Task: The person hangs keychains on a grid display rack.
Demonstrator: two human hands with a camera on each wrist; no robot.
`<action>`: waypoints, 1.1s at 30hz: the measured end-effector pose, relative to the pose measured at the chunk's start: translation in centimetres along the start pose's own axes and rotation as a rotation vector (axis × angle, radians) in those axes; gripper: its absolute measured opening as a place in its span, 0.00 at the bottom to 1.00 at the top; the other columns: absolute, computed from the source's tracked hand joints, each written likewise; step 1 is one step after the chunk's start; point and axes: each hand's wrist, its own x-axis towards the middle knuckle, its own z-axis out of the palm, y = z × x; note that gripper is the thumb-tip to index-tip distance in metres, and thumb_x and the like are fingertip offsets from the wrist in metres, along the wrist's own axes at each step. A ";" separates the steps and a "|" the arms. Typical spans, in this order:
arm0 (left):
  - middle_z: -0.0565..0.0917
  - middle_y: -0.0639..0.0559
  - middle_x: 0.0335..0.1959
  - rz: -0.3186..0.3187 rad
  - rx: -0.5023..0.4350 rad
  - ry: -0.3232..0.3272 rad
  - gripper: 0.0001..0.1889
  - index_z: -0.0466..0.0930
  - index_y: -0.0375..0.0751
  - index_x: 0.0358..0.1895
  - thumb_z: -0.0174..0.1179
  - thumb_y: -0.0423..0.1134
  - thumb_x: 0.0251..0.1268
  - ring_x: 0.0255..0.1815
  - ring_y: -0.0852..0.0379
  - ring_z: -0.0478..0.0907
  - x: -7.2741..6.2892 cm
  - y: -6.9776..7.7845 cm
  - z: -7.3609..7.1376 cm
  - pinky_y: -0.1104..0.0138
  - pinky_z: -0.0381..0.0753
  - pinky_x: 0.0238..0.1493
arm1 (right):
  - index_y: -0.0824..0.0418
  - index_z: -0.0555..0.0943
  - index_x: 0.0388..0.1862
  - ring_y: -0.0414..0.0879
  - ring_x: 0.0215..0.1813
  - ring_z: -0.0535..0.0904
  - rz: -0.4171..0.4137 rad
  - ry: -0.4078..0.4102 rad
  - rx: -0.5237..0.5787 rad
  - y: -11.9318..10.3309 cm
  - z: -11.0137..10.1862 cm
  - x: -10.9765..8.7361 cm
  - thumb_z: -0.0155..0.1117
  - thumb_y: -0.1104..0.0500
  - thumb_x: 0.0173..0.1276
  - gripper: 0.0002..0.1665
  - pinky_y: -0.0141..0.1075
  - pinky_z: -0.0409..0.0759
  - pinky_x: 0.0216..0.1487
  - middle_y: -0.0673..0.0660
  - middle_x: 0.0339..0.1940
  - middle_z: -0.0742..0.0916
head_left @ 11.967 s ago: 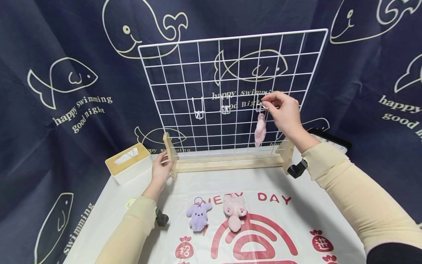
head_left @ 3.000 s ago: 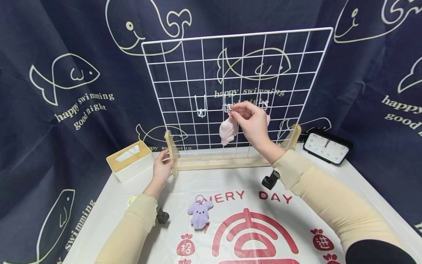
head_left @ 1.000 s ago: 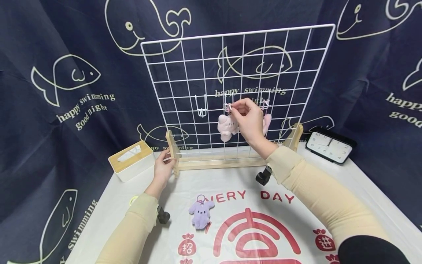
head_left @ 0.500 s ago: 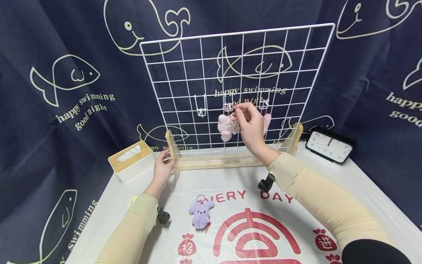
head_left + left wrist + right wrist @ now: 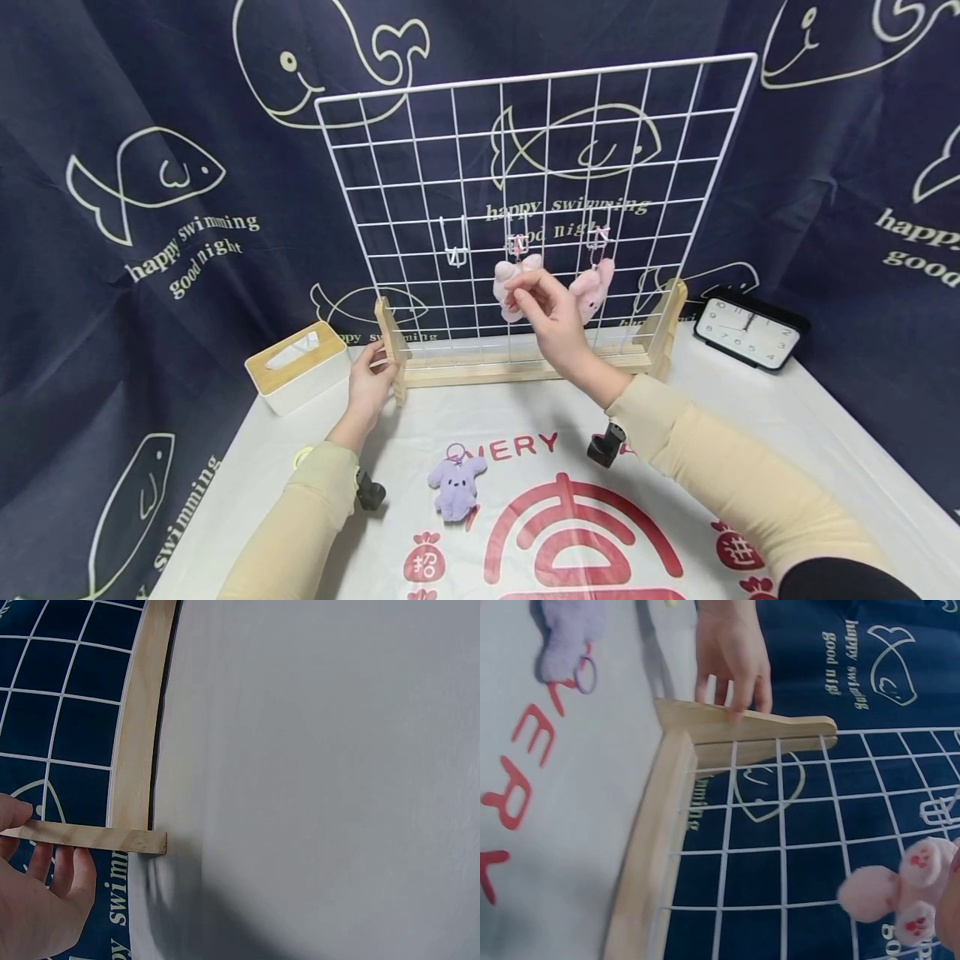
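Observation:
My left hand (image 5: 369,385) grips the wooden side piece (image 5: 112,838) of the white wire grid rack (image 5: 480,179), thumb on one face and fingers on the other. My right hand (image 5: 561,325) is in front of a pale pink plush keychain (image 5: 870,892), fingers loosely bent; whether they touch it is hidden. This plush hangs by its ring from the middle hook (image 5: 517,242). A second pink plush keychain (image 5: 592,292) hangs on the right hook (image 5: 600,237) by a bead chain. Nothing hangs on the left hook (image 5: 455,256). A purple plush keychain (image 5: 455,490) lies on the table.
A tissue box (image 5: 296,367) with a wooden lid stands left of the rack. A clock (image 5: 750,333) stands at the right. The white tablecloth (image 5: 675,475) bears red print. A dark blue curtain (image 5: 150,75) hangs behind.
The pale pink plush went from the table to the middle hook. My right hand has let go of its ring and moved down in front of it. My left hand keeps its hold.

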 end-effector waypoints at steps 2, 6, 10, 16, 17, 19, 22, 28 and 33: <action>0.75 0.30 0.61 0.000 0.006 -0.001 0.27 0.71 0.34 0.70 0.56 0.22 0.67 0.62 0.34 0.75 0.0 0.0 0.0 0.50 0.73 0.68 | 0.80 0.75 0.44 0.47 0.38 0.80 0.024 -0.027 -0.010 0.2 0.1 -0.6 0.51 0.74 0.74 0.07 0.32 0.83 0.44 0.64 0.37 0.82; 0.75 0.31 0.61 -0.003 0.017 -0.002 0.27 0.71 0.35 0.70 0.56 0.23 0.67 0.62 0.34 0.74 0.1 -0.1 0.0 0.50 0.73 0.68 | 0.77 0.78 0.45 0.50 0.40 0.81 0.086 -0.072 -0.051 0.7 0.3 -1.8 0.53 0.72 0.75 0.07 0.33 0.83 0.46 0.68 0.38 0.82; 0.75 0.31 0.62 0.002 0.025 0.000 0.27 0.71 0.35 0.70 0.56 0.23 0.67 0.62 0.34 0.74 0.1 0.0 -0.1 0.50 0.73 0.68 | 0.75 0.79 0.45 0.47 0.40 0.81 0.128 -0.112 -0.094 1.2 0.4 -3.0 0.55 0.72 0.75 0.07 0.34 0.83 0.45 0.70 0.40 0.83; 0.75 0.31 0.62 -0.001 0.026 0.000 0.27 0.70 0.35 0.70 0.56 0.23 0.67 0.62 0.35 0.74 0.1 0.0 -0.1 0.50 0.73 0.68 | 0.72 0.80 0.46 0.47 0.40 0.80 0.183 -0.149 -0.137 2.3 0.4 -4.5 0.56 0.71 0.76 0.06 0.33 0.82 0.44 0.65 0.38 0.84; 0.75 0.31 0.62 -0.002 0.025 0.000 0.27 0.70 0.36 0.70 0.56 0.23 0.67 0.62 0.35 0.74 0.1 0.0 -0.1 0.50 0.73 0.68 | 0.72 0.80 0.46 0.48 0.40 0.80 0.191 -0.155 -0.146 2.5 0.4 -4.7 0.57 0.70 0.75 0.06 0.32 0.81 0.44 0.65 0.37 0.84; 0.75 0.31 0.62 -0.003 0.019 0.000 0.27 0.71 0.36 0.70 0.56 0.23 0.67 0.62 0.35 0.74 0.1 -0.1 -0.1 0.50 0.73 0.68 | 0.71 0.81 0.46 0.49 0.40 0.81 0.205 -0.170 -0.167 2.9 0.4 -5.1 0.58 0.70 0.75 0.06 0.31 0.80 0.43 0.64 0.37 0.85; 0.75 0.31 0.62 -0.003 0.017 -0.002 0.27 0.70 0.35 0.70 0.56 0.23 0.67 0.62 0.35 0.74 0.1 0.0 0.0 0.50 0.73 0.68 | 0.70 0.81 0.47 0.48 0.39 0.81 0.234 -0.208 -0.205 3.3 0.5 -5.6 0.61 0.69 0.74 0.07 0.32 0.80 0.41 0.63 0.38 0.86; 0.75 0.30 0.62 -0.005 0.010 -0.005 0.27 0.70 0.35 0.70 0.56 0.23 0.67 0.62 0.34 0.74 0.0 0.0 0.0 0.50 0.72 0.68 | 0.67 0.82 0.48 0.44 0.40 0.80 0.289 -0.291 -0.254 4.1 0.7 -6.6 0.65 0.67 0.71 0.08 0.34 0.79 0.40 0.58 0.39 0.87; 0.75 0.32 0.62 -0.007 0.008 -0.005 0.27 0.70 0.35 0.70 0.56 0.23 0.67 0.62 0.36 0.74 0.1 -0.1 0.0 0.50 0.73 0.68 | 0.64 0.83 0.48 0.45 0.41 0.81 0.316 -0.354 -0.301 4.9 1.1 -7.5 0.67 0.66 0.70 0.09 0.36 0.80 0.40 0.55 0.39 0.87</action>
